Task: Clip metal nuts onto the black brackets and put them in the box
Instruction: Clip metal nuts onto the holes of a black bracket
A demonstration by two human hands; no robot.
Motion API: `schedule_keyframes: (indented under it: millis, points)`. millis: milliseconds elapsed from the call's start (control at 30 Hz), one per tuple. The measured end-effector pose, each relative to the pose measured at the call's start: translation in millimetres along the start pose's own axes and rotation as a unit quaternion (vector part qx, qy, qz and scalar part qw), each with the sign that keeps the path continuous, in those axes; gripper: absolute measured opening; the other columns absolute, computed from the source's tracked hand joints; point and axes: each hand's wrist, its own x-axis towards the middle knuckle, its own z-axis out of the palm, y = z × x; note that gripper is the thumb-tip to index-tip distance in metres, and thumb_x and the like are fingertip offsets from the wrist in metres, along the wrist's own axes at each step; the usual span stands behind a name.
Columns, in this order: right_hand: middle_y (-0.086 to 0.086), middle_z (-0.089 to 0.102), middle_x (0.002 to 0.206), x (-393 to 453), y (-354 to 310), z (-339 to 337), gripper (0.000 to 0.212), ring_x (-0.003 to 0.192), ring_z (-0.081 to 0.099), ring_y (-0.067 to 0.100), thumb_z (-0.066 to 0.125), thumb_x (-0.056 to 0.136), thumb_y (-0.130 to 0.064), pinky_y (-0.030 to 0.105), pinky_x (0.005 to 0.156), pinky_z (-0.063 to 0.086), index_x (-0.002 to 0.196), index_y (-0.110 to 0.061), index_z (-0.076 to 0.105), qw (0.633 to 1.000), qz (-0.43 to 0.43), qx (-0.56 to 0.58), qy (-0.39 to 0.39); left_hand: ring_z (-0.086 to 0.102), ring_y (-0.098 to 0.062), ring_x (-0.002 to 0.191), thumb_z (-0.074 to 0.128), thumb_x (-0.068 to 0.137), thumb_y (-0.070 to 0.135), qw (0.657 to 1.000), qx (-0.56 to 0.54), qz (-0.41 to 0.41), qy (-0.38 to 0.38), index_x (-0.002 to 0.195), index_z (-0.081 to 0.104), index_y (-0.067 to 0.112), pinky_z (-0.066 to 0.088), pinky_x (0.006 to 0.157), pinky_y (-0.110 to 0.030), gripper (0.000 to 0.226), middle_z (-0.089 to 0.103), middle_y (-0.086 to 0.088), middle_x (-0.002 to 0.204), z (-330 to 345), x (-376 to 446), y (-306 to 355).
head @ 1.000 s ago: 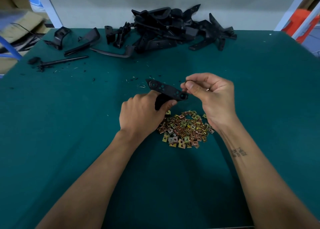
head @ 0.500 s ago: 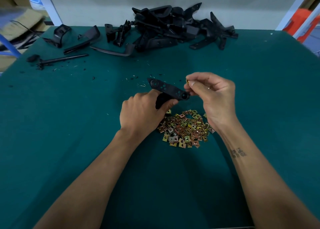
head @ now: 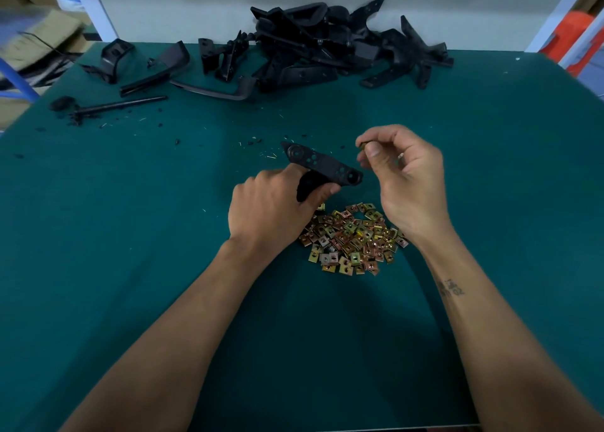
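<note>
My left hand [head: 273, 211] grips a flat black bracket [head: 322, 163] with several round holes, holding it by its lower stem above the green table [head: 137, 242]. My right hand [head: 403, 176] pinches a small brass-coloured metal nut [head: 362, 145] between thumb and forefinger, just above and to the right of the bracket's right end, not touching it. A heap of metal nuts [head: 353, 239] lies on the table under and between both hands. No box is in view.
A pile of black brackets [head: 330, 46] sits at the table's far edge. More black parts [head: 143, 69] and a thin rod [head: 121, 105] lie at the far left, with small black and metal debris scattered nearby. Cardboard shows past the left edge, an orange object at the far right.
My right hand has lifted the nut up and slightly away from the bracket's right end. My left hand and the bracket have stayed in place.
</note>
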Motion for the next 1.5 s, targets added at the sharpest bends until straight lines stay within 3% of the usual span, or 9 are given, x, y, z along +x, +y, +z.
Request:
schedule_keyframes:
  millis: [167, 300, 633, 767, 1167, 1367, 1500]
  points:
    - [-0.009, 0.073, 0.088, -2, -3, 3, 0.014, 0.084, 0.069, 0.002, 0.074, 0.092, -0.005, 0.016, 0.077, 0.053, 0.100, -0.016, 0.071, 1.000, 0.004, 0.006, -0.012, 0.066, -0.030, 0.063, 0.047, 0.089, 0.077, 1.000, 0.005, 0.002, -0.004, 0.101, 0.071, 0.028, 0.035, 0.055, -0.029, 0.056, 0.070, 0.002, 0.072, 0, 0, 0]
    - [-0.011, 0.075, 0.083, -1, -3, 2, 0.013, 0.079, 0.070, 0.003, 0.081, 0.086, -0.008, 0.016, 0.073, 0.053, 0.092, -0.018, 0.075, 1.000, -0.004, 0.019, -0.002, 0.066, -0.030, 0.064, 0.047, 0.089, 0.076, 1.000, 0.004, 0.002, -0.007, 0.100, 0.071, 0.027, 0.035, 0.055, -0.030, 0.056, 0.070, 0.001, 0.073, 0, 0, 0]
    - [-0.002, 0.078, 0.084, 0, 0, 3, 0.011, 0.078, 0.071, 0.009, 0.082, 0.083, -0.009, 0.020, 0.072, 0.055, 0.088, -0.019, 0.076, 0.996, 0.033, 0.083, -0.001, 0.065, -0.028, 0.062, 0.046, 0.090, 0.077, 1.000, 0.003, 0.003, -0.002, 0.100, 0.070, 0.028, 0.034, 0.055, -0.029, 0.056, 0.068, 0.004, 0.071, 0, 0, 0]
    - [-0.005, 0.076, 0.080, 0, 0, 3, 0.012, 0.073, 0.067, 0.004, 0.082, 0.083, -0.010, 0.019, 0.069, 0.053, 0.083, -0.020, 0.076, 0.998, 0.031, 0.062, -0.009, 0.065, -0.028, 0.062, 0.045, 0.090, 0.078, 1.000, 0.004, 0.004, -0.006, 0.098, 0.070, 0.027, 0.035, 0.055, -0.029, 0.058, 0.068, 0.004, 0.071, 0, -1, -1]
    - [-0.012, 0.074, 0.081, -4, -7, 6, 0.013, 0.079, 0.068, 0.002, 0.074, 0.088, -0.010, 0.017, 0.072, 0.051, 0.081, -0.022, 0.073, 1.000, 0.014, -0.004, -0.024, 0.065, -0.038, 0.063, 0.037, 0.095, 0.074, 1.000, 0.018, 0.012, -0.009, 0.098, 0.066, 0.024, 0.034, 0.054, -0.033, 0.057, 0.069, -0.003, 0.074, -1, -1, 0]
    - [-0.003, 0.073, 0.086, -5, -10, 6, 0.015, 0.086, 0.068, 0.010, 0.067, 0.087, -0.006, 0.023, 0.075, 0.054, 0.079, -0.018, 0.070, 0.999, 0.020, 0.008, -0.044, 0.064, -0.041, 0.061, 0.039, 0.096, 0.072, 0.999, 0.029, 0.012, -0.014, 0.093, 0.067, 0.022, 0.035, 0.053, -0.033, 0.057, 0.068, -0.007, 0.072, -2, -2, 3]
    - [0.009, 0.072, 0.090, -8, -9, 11, 0.005, 0.088, 0.068, 0.015, 0.066, 0.085, -0.009, 0.026, 0.078, 0.054, 0.080, -0.008, 0.067, 0.996, 0.030, 0.024, -0.077, 0.063, -0.043, 0.060, 0.041, 0.096, 0.069, 1.000, 0.012, 0.011, -0.012, 0.092, 0.066, 0.020, 0.036, 0.054, -0.035, 0.055, 0.068, -0.010, 0.071, -3, -4, 1]
